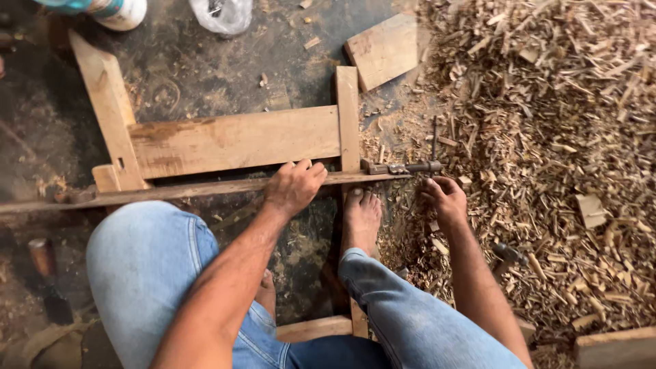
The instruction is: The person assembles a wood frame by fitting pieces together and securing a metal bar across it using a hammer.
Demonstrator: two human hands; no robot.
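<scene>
From the head camera, looking down: the left hand (295,186) is clamped over a long thin wooden strip (205,188) that runs left to right along the near edge of a wooden frame (232,142), fingers curled over its far side and pressing it against the upright post (347,116). The right hand (445,199) hangs just near of a metal hand drill (406,167) lying at the strip's right end; its fingers are bent and loose, touching nothing that can be made out, though whether a fingertip grazes the tool is hard to tell. A bare foot (361,217) is planted just near of the strip beside the post, and a deep heap of wood shavings (547,157) fills the right side. To do this well, I judge the strip should stay pinned flat by hand and foot together so it cannot roll, and the tool should be gripped squarely, in line with the strip. A loose board (384,49) lies farther off, and a hammer (48,277) rests near left.
</scene>
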